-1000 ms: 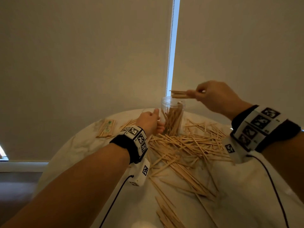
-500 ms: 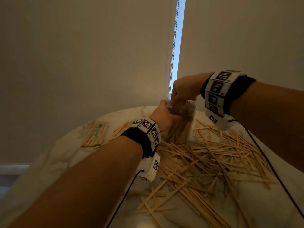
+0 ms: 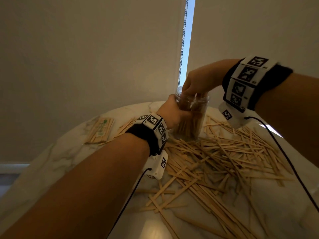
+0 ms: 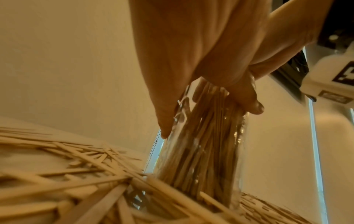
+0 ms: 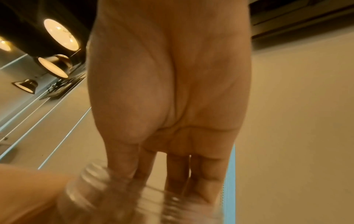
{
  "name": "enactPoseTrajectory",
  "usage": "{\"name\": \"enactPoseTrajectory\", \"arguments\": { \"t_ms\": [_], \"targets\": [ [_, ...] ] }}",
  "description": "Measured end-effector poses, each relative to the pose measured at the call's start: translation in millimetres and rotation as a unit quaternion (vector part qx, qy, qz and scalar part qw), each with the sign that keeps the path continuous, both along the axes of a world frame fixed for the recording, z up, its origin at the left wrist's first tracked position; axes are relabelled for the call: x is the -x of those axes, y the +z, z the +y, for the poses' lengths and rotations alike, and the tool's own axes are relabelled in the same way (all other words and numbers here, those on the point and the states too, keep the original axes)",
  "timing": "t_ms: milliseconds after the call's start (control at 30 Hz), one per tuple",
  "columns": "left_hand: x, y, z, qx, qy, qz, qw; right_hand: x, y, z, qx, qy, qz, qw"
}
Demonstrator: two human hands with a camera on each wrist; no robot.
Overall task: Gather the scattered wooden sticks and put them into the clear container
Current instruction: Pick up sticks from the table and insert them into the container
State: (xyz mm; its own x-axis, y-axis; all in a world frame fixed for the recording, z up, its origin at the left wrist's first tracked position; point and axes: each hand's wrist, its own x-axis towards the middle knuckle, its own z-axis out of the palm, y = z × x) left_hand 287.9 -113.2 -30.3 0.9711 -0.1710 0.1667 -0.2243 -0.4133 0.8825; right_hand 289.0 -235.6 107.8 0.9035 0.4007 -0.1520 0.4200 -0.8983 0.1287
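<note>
- Sticks [image 3: 229, 163]: most lie strewn across the round marble surface [image 3: 57, 157], near side and right of the jar; a dense bunch already stands upright inside it.
- Jar [image 3: 198, 125]: clear, lid off, upright at the far middle of the surface, loose sticks touching its base.
- Left hand [image 3: 172, 112]: grips the jar's upper wall, fingers [image 4: 247, 98] curled round it. Keep that hold firm so the jar stays put.
- Right hand [image 3: 198, 81]: above the mouth, fingers [image 5: 201, 171] dipped past the threaded rim. Whether they pinch sticks or have let go, cannot tell.
- Doing it well, likely: drop sticks end-first, parallel to those inside, and draw the hand out straight up so none lift with it.
- Versus a second ago: the right hand held a small bundle level above the jar; now it is down in the mouth, and the left has shifted from low beside the jar to its upper wall.
- Small packet [image 3: 101, 130] of sticks at far left, apart from the pile.
</note>
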Motion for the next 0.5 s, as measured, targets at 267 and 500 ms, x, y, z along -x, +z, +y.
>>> {"name": "enactPoseTrajectory", "arguments": {
  "t_ms": [267, 500],
  "targets": [
    [42, 21, 2, -0.051, -0.026, 0.013, 0.998, 36, 8, -31, -0.153, 0.005, -0.083, 0.985],
    [94, 25, 40, -0.248, 0.022, 0.082, 0.965, 109, -6, -57, -0.225, -0.003, -0.12, 0.967]
  ]
}}
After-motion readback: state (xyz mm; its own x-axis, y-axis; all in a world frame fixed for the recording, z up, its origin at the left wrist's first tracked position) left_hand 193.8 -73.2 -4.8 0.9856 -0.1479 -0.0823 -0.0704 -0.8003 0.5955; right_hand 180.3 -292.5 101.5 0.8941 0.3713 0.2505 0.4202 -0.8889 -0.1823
